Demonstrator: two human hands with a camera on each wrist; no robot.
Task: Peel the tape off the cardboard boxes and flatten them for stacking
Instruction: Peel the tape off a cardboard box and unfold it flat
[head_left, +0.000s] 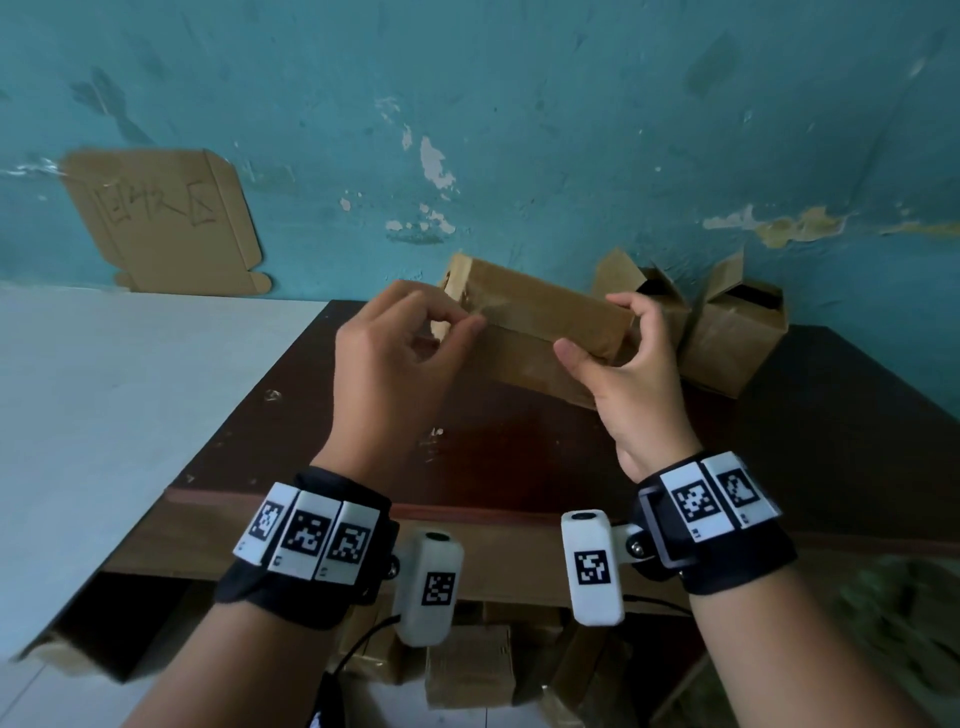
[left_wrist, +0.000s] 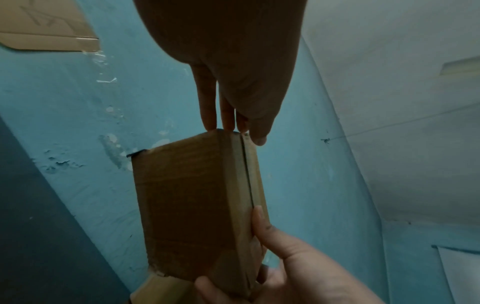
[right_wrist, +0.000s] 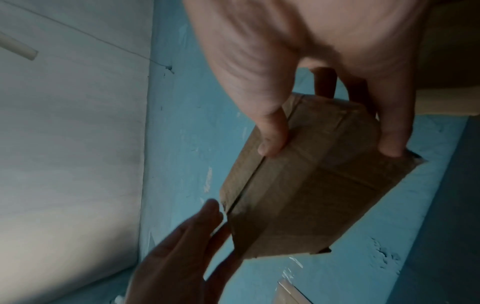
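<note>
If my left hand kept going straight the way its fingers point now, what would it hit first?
Most likely the near end of the box. The left hand points its fingertips right at that end, at or almost at the edge by the flap seam. The right hand holds the far end. Actual contact is hard to judge.

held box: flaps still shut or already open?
Shut. On the held box the two flaps meet at a closed seam, tape along it; left hand picks at its end, right hand grips the other.

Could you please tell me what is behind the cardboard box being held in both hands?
Behind the held box, two opened boxes stand on the dark table against the blue wall. The nearer one is partly covered by the right hand.
</note>
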